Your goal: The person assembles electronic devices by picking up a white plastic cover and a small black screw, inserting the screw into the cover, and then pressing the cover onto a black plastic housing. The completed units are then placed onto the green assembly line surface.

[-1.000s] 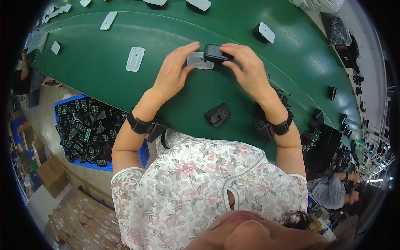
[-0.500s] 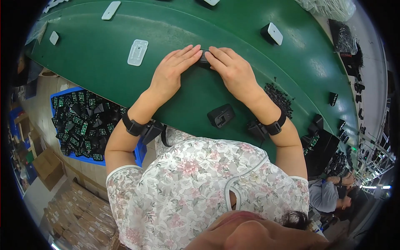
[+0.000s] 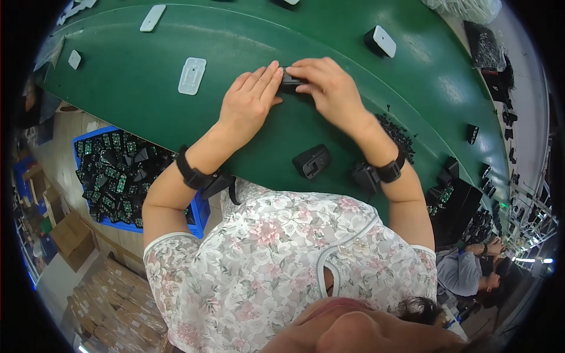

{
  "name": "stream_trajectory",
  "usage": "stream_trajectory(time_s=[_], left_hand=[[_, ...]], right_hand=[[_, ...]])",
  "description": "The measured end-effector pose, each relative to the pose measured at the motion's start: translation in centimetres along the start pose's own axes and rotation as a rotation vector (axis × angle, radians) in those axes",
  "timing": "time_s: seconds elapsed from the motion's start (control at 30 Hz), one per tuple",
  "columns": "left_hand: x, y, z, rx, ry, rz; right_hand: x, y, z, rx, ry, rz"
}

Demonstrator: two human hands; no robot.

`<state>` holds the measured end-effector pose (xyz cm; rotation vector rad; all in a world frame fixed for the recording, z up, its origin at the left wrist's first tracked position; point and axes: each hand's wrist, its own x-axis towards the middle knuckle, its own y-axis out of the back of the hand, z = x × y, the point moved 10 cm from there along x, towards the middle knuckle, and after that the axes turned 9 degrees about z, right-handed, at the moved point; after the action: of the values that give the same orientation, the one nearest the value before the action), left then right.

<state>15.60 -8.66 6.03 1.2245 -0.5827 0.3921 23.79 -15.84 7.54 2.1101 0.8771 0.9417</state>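
On the green table in front of me lies a small black plastic housing (image 3: 289,79), largely covered by my hands. My left hand (image 3: 250,105) holds its left end, fingers straight and close together, thumb tucked at the near side. At the right end, my right hand (image 3: 331,88) grips it between bent fingers and thumb. Nearer to me sits another black plastic housing (image 3: 312,161), with a recess in its upper face. A pile of small black parts (image 3: 397,138) is spread beside my right forearm.
A translucent white plate (image 3: 192,76) lies to the left. Farther off are a white cover (image 3: 153,18) and a black housing with a white face (image 3: 381,42). A blue crate (image 3: 203,220) of black parts and green circuit boards stands at lower left. A co-worker (image 3: 459,272) is at lower right.
My right hand has changed from lying flat over the housing to gripping its right end with bent fingers. My left hand has shifted slightly right, its thumb now showing.
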Motion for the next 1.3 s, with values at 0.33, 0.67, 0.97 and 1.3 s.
stream_trajectory(time_s=[0.33,0.67,0.97,1.3], left_hand=[[-0.8,-5.1,-3.9,-1.032,0.901,-0.076],[-3.0,6.5,-13.2,0.217,0.553,0.2],[-2.1,4.2,-13.4,0.153,0.53,-0.139],[-6.5,0.9,-20.9,-0.059,0.68,-0.356]], right_hand=[[0.8,-1.2,3.5,1.017,-0.578,0.131],[8.7,1.2,10.7,0.187,-0.317,-0.028],[9.8,1.8,15.3,-0.203,0.04,0.058],[-2.6,17.4,9.3,-0.239,-0.258,0.14]])
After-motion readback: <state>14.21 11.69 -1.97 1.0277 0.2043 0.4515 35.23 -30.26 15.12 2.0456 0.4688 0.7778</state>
